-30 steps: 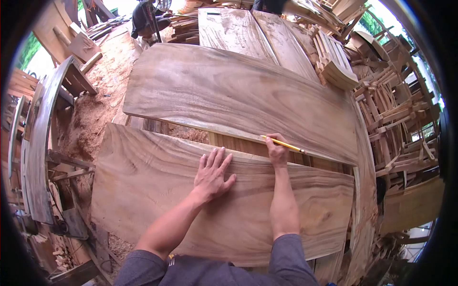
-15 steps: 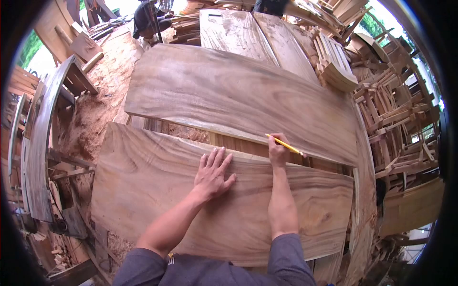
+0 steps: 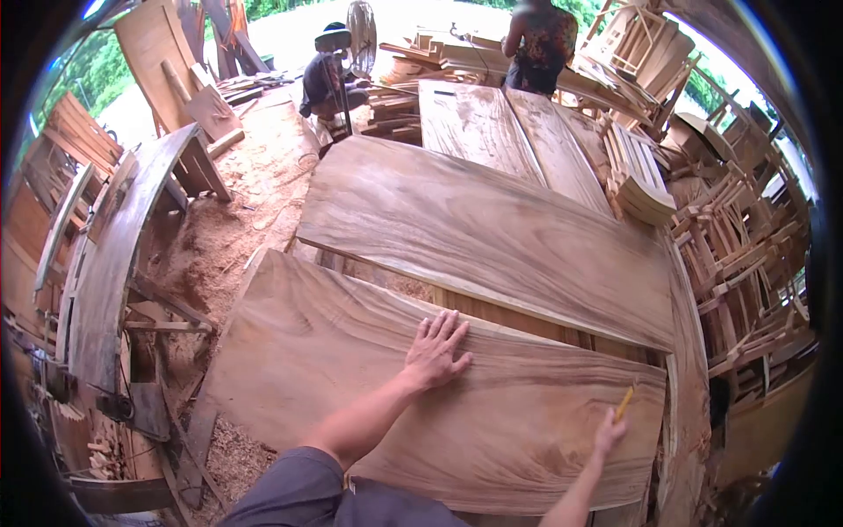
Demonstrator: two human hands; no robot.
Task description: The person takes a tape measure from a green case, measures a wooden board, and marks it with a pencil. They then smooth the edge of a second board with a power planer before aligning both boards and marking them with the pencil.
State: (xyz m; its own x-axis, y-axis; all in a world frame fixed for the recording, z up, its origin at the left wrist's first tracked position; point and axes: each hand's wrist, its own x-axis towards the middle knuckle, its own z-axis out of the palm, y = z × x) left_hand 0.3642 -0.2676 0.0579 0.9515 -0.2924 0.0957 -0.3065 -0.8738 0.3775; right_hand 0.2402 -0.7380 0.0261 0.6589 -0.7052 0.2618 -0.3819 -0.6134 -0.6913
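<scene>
Two wide wooden slabs lie side by side with a narrow gap between them. On the near slab [image 3: 351,386] my left hand [image 3: 435,353] rests flat, fingers spread, close to its far edge. My right hand [image 3: 612,432] is over the right end of that slab, closed around a yellow pencil [image 3: 624,402] whose upper part sticks out above the fingers. Beyond the gap lies the far slab [image 3: 492,233], touched by neither hand. Strips of wood show inside the gap.
More boards [image 3: 479,127] lie behind the far slab. Chair frames [image 3: 746,255] are piled at the right. A curved bench-like piece [image 3: 132,255] stands left, beside sawdust-covered ground [image 3: 237,228]. One person [image 3: 329,83] crouches at the back; another person [image 3: 540,44] stands near the boards.
My right hand has moved right and toward me with the pencil, away from the gap. My left hand stays flat on the near slab. The view has tilted up, showing more background.
</scene>
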